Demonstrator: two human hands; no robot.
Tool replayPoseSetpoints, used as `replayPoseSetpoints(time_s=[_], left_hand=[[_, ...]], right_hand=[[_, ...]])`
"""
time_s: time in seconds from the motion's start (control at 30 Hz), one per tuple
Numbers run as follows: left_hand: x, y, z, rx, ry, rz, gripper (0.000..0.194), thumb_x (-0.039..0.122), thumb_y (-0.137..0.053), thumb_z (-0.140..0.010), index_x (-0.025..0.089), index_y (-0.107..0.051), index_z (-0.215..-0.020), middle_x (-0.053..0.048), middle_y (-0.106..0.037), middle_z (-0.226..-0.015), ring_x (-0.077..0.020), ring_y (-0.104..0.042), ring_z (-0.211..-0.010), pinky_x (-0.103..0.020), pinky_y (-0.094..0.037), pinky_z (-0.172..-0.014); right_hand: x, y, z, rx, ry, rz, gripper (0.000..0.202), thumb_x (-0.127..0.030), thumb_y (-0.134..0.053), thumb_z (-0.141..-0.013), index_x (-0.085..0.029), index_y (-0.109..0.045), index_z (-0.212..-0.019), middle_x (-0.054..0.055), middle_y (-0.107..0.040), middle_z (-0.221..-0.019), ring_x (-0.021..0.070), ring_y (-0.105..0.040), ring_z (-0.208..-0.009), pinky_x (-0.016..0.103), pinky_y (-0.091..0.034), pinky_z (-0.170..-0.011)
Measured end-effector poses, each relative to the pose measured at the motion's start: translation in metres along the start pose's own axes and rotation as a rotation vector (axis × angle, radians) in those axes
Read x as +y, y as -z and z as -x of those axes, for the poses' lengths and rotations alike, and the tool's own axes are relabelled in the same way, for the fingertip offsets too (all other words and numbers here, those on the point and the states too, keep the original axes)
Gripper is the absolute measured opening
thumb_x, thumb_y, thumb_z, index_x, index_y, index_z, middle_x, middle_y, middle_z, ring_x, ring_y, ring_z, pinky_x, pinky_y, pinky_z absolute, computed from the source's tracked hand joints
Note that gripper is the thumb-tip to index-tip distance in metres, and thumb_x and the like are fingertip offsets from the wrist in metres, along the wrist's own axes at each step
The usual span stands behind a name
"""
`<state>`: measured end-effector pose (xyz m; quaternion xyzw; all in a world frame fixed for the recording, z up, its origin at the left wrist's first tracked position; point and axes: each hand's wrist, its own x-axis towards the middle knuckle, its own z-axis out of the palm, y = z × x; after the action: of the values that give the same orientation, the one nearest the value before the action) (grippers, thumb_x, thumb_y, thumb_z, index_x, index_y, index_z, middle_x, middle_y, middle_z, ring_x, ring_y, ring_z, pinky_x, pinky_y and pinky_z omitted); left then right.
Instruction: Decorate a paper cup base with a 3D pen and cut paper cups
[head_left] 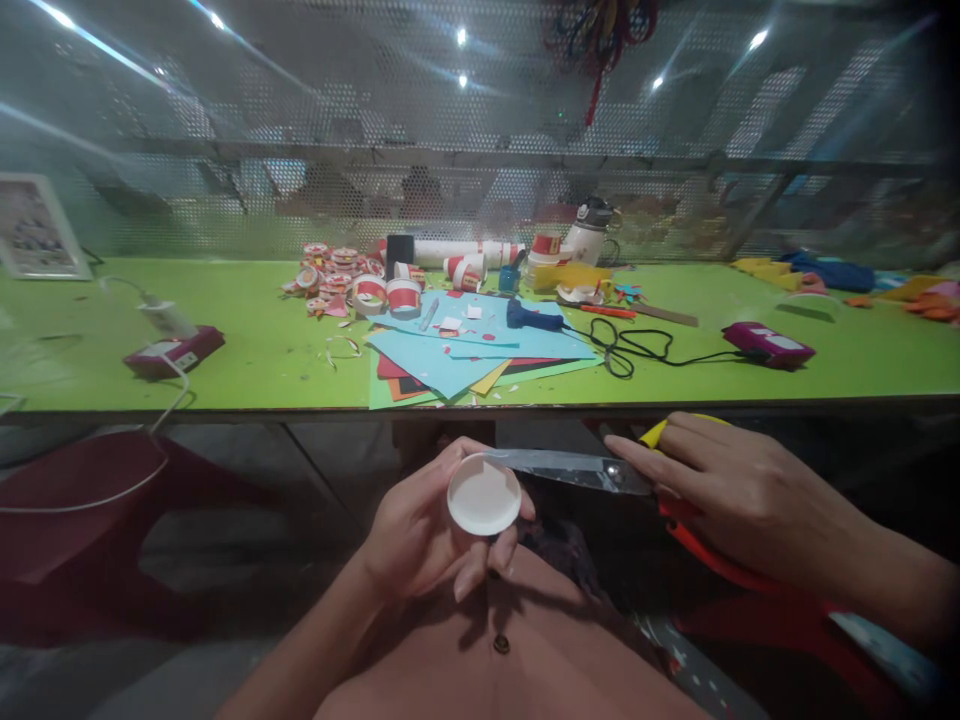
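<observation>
My left hand [424, 530] is wrapped around a small white paper cup [484, 505], its round face turned toward me above my lap. In my right hand [739, 490] is a pair of scissors [577, 467] with yellow and red handles. Their blades point left and reach the upper rim of the cup; whether they bite into the paper I cannot tell. Sheets of blue paper [450, 370] lie beyond my hands on the green table [285, 370], with white and red scraps on them.
A glue gun [534, 316] lies on the paper, its black cord running to a purple power strip [769, 345]. Red-and-white cups [403, 297] and a pile of cut pieces [330, 278] stand behind. Another power strip [174, 352] is on the left, above a dark red stool [67, 520].
</observation>
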<state>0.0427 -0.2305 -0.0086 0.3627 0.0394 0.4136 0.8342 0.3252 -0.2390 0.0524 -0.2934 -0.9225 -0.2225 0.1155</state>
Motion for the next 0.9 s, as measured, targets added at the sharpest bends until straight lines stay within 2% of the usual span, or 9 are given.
replayPoseSetpoints(time_s=[0.33,0.7,0.9], left_hand=[[0.0031,-0.0054,-0.0009,0.047,0.066,0.037,0.046,0.028,-0.006,-0.101,0.015,-0.05,-0.095,-0.017,-0.068,-0.088,-0.0154,-0.067,-0.053,-0.013,-0.045,-0.03],[0.0062,-0.0038,-0.0027,0.079,0.194,0.113,0.047,0.035,-0.015,-0.101,0.011,-0.055,-0.091,-0.016,-0.067,-0.085,-0.017,-0.068,-0.054,-0.015,-0.046,-0.029],[0.0094,-0.0055,-0.0021,0.086,0.226,0.185,0.046,0.036,-0.018,-0.101,0.011,-0.056,-0.096,-0.015,-0.069,-0.079,-0.0174,-0.068,-0.054,-0.015,-0.047,-0.03]], right_hand=[[0.0004,0.0006,0.0026,-0.001,0.005,0.007,0.033,-0.002,-0.043,-0.088,-0.006,-0.061,-0.116,0.007,-0.054,-0.07,0.0195,-0.047,-0.064,0.032,-0.037,-0.059],[0.0007,-0.0039,0.0058,-0.032,-0.01,0.038,0.032,-0.004,-0.041,-0.09,-0.009,-0.061,-0.114,0.005,-0.054,-0.069,0.0193,-0.048,-0.063,0.033,-0.036,-0.059],[-0.0021,-0.0031,0.0054,-0.031,-0.029,0.014,0.032,-0.005,-0.042,-0.088,-0.008,-0.064,-0.112,0.006,-0.055,-0.068,0.0192,-0.049,-0.061,0.032,-0.036,-0.059]])
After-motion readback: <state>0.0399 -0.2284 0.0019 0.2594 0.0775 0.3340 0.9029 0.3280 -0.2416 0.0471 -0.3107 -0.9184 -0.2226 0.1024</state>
